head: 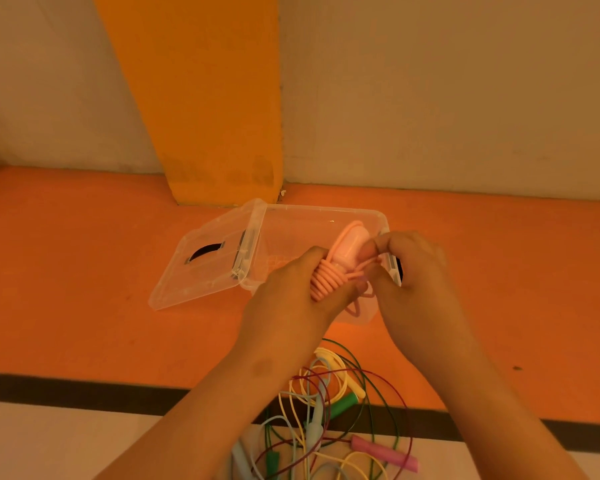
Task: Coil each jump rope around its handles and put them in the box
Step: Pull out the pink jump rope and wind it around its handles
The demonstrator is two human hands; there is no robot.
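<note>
My left hand grips the pink jump rope by its paired handles, with the cord wound in several tight turns around them. My right hand pinches the loose end of the pink cord beside the handles. Both hands hover over the near side of the clear plastic box, which lies open on the orange floor. The inside of the box looks bare where I can see it; my hands hide its near part.
The clear lid leans against the box's left side. A tangle of loose ropes lies between my forearms, with green, yellow, pale blue and dark red cords and a pink handle. An orange pillar stands behind the box.
</note>
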